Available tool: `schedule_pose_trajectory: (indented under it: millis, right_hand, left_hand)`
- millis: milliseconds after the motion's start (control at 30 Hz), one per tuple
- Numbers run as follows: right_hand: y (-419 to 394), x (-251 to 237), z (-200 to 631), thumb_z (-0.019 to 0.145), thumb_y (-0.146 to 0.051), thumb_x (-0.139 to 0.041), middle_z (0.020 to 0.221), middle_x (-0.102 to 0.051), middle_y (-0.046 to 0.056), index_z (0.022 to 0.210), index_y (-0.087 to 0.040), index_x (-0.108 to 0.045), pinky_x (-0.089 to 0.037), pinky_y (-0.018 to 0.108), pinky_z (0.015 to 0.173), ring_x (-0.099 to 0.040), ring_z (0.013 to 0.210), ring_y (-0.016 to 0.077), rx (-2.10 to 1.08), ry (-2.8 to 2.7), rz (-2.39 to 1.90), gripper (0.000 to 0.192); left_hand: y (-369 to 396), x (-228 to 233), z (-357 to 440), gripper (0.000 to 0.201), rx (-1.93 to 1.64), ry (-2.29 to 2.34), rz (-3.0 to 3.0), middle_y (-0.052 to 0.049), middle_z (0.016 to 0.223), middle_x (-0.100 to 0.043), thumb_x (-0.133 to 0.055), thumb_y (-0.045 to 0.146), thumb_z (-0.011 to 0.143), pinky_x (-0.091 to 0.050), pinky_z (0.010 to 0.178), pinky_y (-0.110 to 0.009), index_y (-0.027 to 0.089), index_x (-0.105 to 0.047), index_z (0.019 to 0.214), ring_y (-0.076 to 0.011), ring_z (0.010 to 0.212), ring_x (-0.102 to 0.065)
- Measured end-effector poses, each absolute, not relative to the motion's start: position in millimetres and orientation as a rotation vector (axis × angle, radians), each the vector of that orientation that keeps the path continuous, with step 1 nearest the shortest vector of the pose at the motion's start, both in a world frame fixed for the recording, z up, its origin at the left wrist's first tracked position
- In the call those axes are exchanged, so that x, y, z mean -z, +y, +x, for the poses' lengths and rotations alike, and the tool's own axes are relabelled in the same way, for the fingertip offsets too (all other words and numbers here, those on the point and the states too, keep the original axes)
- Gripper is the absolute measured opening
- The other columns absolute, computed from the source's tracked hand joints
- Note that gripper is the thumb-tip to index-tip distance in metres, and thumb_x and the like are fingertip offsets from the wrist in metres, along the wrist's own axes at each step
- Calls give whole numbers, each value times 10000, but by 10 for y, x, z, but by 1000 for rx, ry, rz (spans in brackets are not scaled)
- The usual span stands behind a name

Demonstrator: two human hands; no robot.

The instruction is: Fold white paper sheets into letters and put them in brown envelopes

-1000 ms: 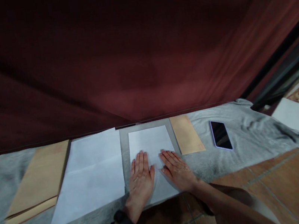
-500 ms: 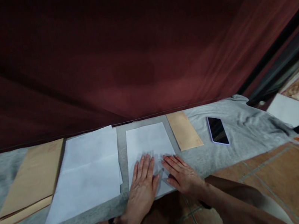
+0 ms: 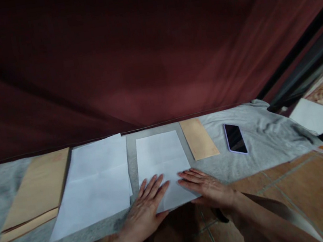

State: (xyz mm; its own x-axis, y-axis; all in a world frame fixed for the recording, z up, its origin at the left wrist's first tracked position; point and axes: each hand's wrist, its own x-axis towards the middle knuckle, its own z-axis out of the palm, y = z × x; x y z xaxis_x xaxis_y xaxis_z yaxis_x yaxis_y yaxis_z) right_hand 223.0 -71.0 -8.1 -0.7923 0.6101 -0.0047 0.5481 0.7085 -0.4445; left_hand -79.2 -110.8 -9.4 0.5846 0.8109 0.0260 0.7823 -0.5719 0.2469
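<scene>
— While both hands lie flat, what is under them now?

— The left hand [image 3: 143,211] and the right hand [image 3: 210,185] rest on the near edge of the small white sheet [image 3: 162,162]. All the fingers [image 3: 156,183] are stretched out and spread, gripping nothing. The sheet lies in the middle of the grey cloth [image 3: 259,138], between the large white sheet [image 3: 97,180] and the small brown envelope [image 3: 198,143].

— What differs from half a second ago?

— Both hands have slid back toward the person. Before, they covered the lower part of the sheet; now only the fingertips and part of the palms touch its near edge, and the wrists hang over the tiled floor [image 3: 298,189]. The hands have also moved a little apart and point inward. The sheet looks flatter, with its fold lines still faint.

— How many things of each kind do you count?

— Two white sheets on the cloth: the small one and the large one, just beside each other. Two brown envelopes: the small one right of the small sheet, and a large brown envelope [image 3: 35,194] at the far left. One phone [image 3: 235,138], screen dark, lying right of the small envelope. One dark red curtain [image 3: 139,59] behind everything. At the far right lies one more white paper [image 3: 315,115], off the cloth.
</scene>
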Motion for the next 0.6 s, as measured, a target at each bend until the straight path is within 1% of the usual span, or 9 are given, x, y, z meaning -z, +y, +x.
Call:
schedule_pose_trajectory:
  millis: [100, 200, 267, 333, 400, 467, 533, 600]
  right_hand:
    - [-668, 37, 2280, 872, -256, -718, 1604, -393, 52, 1533, -296, -424, -281, 444, 1241, -357, 1486, 223, -713, -2720, -949, 724]
    - [-620, 47, 2323, 869, -99, -625, 1578, -438, 25, 1508, -302, -465, -315, 418, 1231, -399, 1462, 197, -657, -2680, -1026, 690]
    - [-594, 73, 2341, 848, -8, -545, 1570, -449, 5, 1490, -315, -489, -325, 404, 1227, -420, 1447, 176, -592, -2662, -1062, 714]
    - [-577, 90, 2354, 846, 24, -504, 1548, -481, -12, 1464, -334, -519, -334, 392, 1221, -448, 1427, 160, -556, -2653, -1055, 714]
    - [-568, 75, 2368, 874, 7, -503, 1513, -525, -27, 1432, -349, -555, -341, 383, 1214, -477, 1404, 150, -571, -2650, -1023, 664]
    - [-562, 18, 2389, 922, -44, -510, 1473, -569, -39, 1385, -361, -601, -348, 383, 1205, -511, 1376, 149, -645, -2640, -988, 569]
    - [-558, -67, 2416, 980, -141, -516, 1417, -623, -34, 1332, -350, -650, -365, 383, 1185, -554, 1333, 163, -771, -2606, -958, 431]
    - [-553, -146, 2441, 1030, -272, -490, 1305, -701, -10, 1270, -313, -696, -433, 363, 1110, -627, 1231, 185, -912, -2529, -983, 319]
  left_hand:
    - [-1091, 45, -889, 810, -215, 1280, 2540, -16, 1652, -305, -646, 204, 854, -287, 1240, -507, 367, -296, 1566, -238, 1529, -269]
    - [-1054, 1, -989, 816, -214, 1278, 2443, 0, 1633, -344, -632, 119, 825, -318, 1232, -488, 382, -348, 1543, -220, 1510, -319]
    - [-1017, -14, -1054, 749, -244, 1293, 2374, 3, 1600, -408, -616, 97, 828, -360, 1214, -461, 382, -439, 1497, -209, 1478, -384]
    - [-980, -13, -1119, 604, -307, 1292, 2318, 0, 1535, -505, -596, 113, 857, -398, 1191, -444, 373, -570, 1402, -205, 1431, -458]
    - [-960, -5, -1184, 425, -372, 1272, 2255, -7, 1433, -613, -591, 175, 893, -437, 1161, -440, 361, -691, 1263, -214, 1362, -540]
    - [-962, -5, -1244, 298, -415, 1250, 2164, -19, 1333, -688, -594, 258, 919, -480, 1119, -426, 348, -754, 1153, -225, 1282, -612]
    - [-975, -22, -1288, 250, -431, 1235, 2057, -29, 1258, -730, -582, 338, 938, -524, 1063, -395, 332, -783, 1087, -228, 1203, -664]
    - [-979, -46, -1307, 258, -470, 1242, 1974, -46, 1247, -735, -587, 399, 932, -537, 1037, -383, 306, -792, 1058, -236, 1179, -676]
